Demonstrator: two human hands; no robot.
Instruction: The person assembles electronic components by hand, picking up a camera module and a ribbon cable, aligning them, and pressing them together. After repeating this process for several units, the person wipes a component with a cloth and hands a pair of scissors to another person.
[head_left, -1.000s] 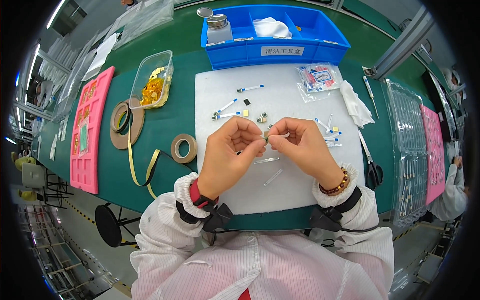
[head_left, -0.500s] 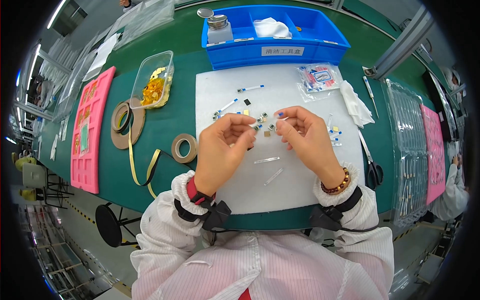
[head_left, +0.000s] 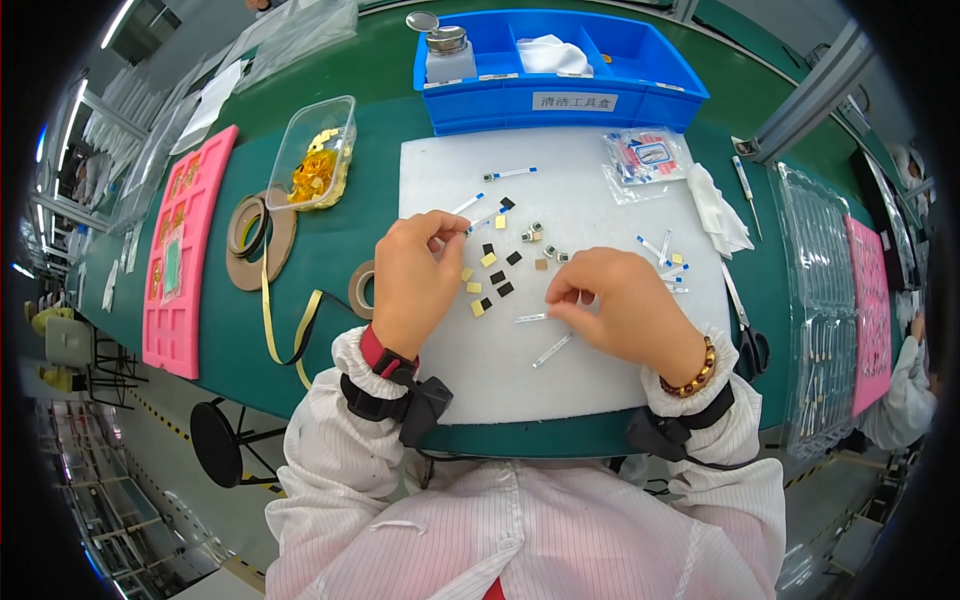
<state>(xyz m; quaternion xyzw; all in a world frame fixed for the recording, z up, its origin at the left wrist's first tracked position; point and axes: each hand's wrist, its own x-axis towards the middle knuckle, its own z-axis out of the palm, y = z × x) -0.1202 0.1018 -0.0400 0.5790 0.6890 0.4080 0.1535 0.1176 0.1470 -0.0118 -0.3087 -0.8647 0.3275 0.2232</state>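
My left hand (head_left: 412, 282) is closed in a pinch over the left part of the white mat (head_left: 450, 385). At its fingertips is a short white flex cable (head_left: 486, 221) with a blue end. Another flex cable (head_left: 467, 203) lies just beyond. My right hand (head_left: 628, 305) hovers low over the mat's middle, thumb and fingers pinched on the right end of a narrow clear strip (head_left: 531, 318). A second clear strip (head_left: 552, 350) lies nearer me. Between the hands are several small black pads (head_left: 514, 258), yellowish pads (head_left: 489, 260) and tiny square modules (head_left: 535, 230).
A blue divided bin (head_left: 570, 108) stands at the back with a pump bottle (head_left: 449, 60) in it. Left are a clear tub (head_left: 318, 150), tape rolls (head_left: 278, 262) and a pink tray (head_left: 165, 330). Scissors (head_left: 748, 345), a screwdriver (head_left: 746, 190) and clear trays (head_left: 812, 340) sit right.
My hands have moved apart. The left has shifted slightly left with a flex cable at its fingertips; the right has come nearer me onto the clear strip. Pads between them are now uncovered.
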